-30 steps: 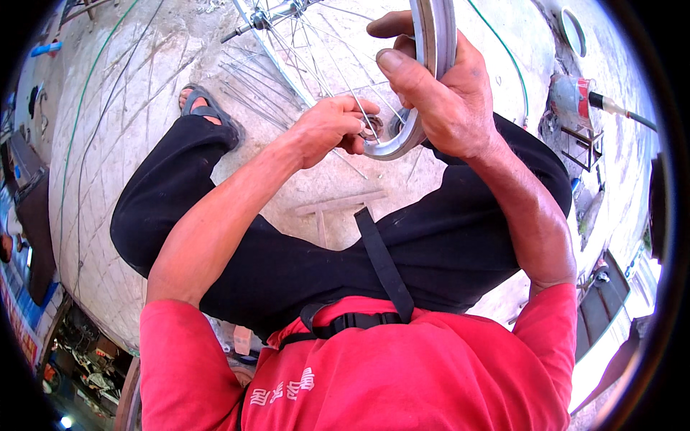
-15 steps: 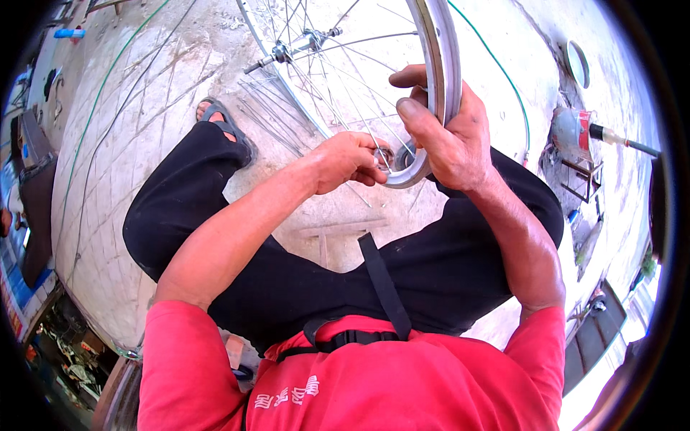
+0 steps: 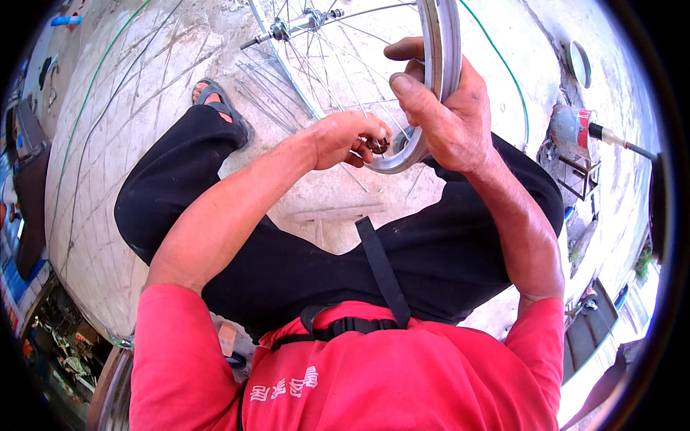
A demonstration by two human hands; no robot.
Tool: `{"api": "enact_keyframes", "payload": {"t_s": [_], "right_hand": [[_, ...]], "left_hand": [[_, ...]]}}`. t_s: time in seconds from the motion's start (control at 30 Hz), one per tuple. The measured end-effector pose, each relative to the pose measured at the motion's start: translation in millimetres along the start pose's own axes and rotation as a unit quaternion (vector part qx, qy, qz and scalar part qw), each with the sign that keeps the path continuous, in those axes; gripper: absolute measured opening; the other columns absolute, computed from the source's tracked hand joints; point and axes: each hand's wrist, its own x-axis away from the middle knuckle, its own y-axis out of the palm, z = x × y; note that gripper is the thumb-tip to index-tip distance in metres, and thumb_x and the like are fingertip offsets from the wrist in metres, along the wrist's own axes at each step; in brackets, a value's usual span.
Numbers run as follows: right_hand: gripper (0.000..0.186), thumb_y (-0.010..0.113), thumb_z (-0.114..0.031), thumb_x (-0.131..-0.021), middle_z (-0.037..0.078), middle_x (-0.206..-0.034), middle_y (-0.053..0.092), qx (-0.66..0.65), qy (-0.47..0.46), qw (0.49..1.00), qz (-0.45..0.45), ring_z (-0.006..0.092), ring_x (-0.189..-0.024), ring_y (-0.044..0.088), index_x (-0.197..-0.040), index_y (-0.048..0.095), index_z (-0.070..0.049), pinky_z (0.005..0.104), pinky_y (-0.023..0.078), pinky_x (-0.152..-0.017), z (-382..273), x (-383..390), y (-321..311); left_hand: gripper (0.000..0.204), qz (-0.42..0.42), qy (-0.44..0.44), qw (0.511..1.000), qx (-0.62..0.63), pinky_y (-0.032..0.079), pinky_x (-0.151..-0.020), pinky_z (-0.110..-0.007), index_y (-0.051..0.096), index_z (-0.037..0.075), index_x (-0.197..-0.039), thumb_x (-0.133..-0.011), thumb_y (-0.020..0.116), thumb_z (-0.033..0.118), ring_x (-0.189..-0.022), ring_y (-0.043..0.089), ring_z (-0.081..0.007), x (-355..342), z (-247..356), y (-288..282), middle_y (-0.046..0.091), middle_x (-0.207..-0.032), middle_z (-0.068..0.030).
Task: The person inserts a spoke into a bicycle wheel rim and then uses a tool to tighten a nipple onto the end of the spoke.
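Note:
A spoked bicycle wheel (image 3: 450, 54) stands tilted in front of me, its hub (image 3: 280, 31) toward the upper left. My right hand (image 3: 456, 122) is closed round the right side of the silver rim, the thumb on the inner side. At the lower part of the rim, my left hand (image 3: 348, 140) pinches a small, round, dark metal spoke wrench (image 3: 378, 145) at a spoke's end close to the rim. The fingers partly cover the wrench, so its exact seating on the spoke cannot be seen.
Several loose spokes (image 3: 269, 100) lie on the concrete floor beside my sandalled left foot (image 3: 221, 104). A green hose (image 3: 503, 61) crosses the floor behind the wheel. At right, a worn red and grey can (image 3: 573, 131) sits on a small metal stand (image 3: 581, 176).
My left hand has turned a little, its fingers shifting round the wrench near the rim. My right hand keeps its grip. The whole view has shifted slightly.

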Motion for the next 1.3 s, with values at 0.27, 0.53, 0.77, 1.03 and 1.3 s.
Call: {"api": "enact_keyframes", "payload": {"t_s": [0.27, 0.53, 0.77, 1.03, 1.3], "right_hand": [[0.034, 0.071, -0.024, -0.094, 0.006, -0.079, 0.063, 0.022, -0.014, 1.000, -0.012, 0.0162, -0.073, 0.062, -0.119, 0.067, 0.000, 0.0339, 0.052, -0.070, -3.8, 0.5, 3.6], [0.035, 0.070, -0.024, -0.095, 0.006, -0.078, 0.064, 0.017, -0.021, 0.999, -0.017, 0.0159, -0.072, 0.063, -0.121, 0.066, -0.002, 0.0330, 0.052, -0.069, -1.4, 1.1, 2.3], [0.033, 0.066, -0.021, -0.100, 0.003, -0.077, 0.057, 0.023, -0.071, 0.996, -0.043, 0.0104, -0.070, 0.057, -0.125, 0.064, 0.001, 0.0302, 0.048, -0.067, -0.8, 2.8, 4.7], [0.031, 0.063, -0.019, -0.097, 0.013, -0.093, 0.071, 0.050, -0.003, 0.998, -0.034, 0.0208, -0.082, 0.071, -0.122, 0.066, -0.002, 0.0356, 0.057, -0.076, -6.0, 3.0, -3.6], [0.028, 0.063, -0.018, -0.095, 0.011, -0.087, 0.069, 0.036, 0.029, 0.999, 0.000, 0.0174, -0.077, 0.066, -0.118, 0.068, -0.002, 0.0351, 0.054, -0.074, -6.5, 5.0, 0.0]], "left_hand": [[0.026, 0.075, -0.034, 0.994, -0.067, 0.051, -0.068, -0.034, 0.069, 0.001, -0.099, -0.096, 0.067, 0.027, -0.075, 0.059, -0.0175, -10.0, 1.6, 10.4, 0.064, -0.097, -0.0100], [0.038, 0.008, -0.007, 0.999, -0.034, 0.056, -0.081, -0.038, 0.067, -0.005, -0.125, -0.094, 0.067, 0.016, -0.083, 0.064, -0.0221, 6.2, 8.5, 1.4, 0.066, -0.099, -0.0125], [0.031, -0.018, -0.003, 0.996, -0.084, 0.059, -0.085, -0.035, 0.070, -0.005, -0.120, -0.094, 0.068, 0.011, -0.094, 0.072, -0.0215, 15.3, 18.4, 0.0, 0.073, -0.102, -0.0123], [0.026, 0.073, 0.047, 0.955, -0.283, 0.058, -0.058, -0.032, 0.073, -0.005, -0.099, -0.094, 0.072, 0.021, -0.064, 0.072, -0.0188, 5.8, 12.4, 0.0, 0.074, -0.079, -0.0118], [0.019, 0.089, 0.040, 0.940, -0.327, 0.056, -0.055, -0.031, 0.072, 0.000, -0.089, -0.094, 0.066, 0.017, -0.060, 0.070, -0.0172, 2.3, 9.2, 2.6, 0.073, -0.075, -0.0097]]}}
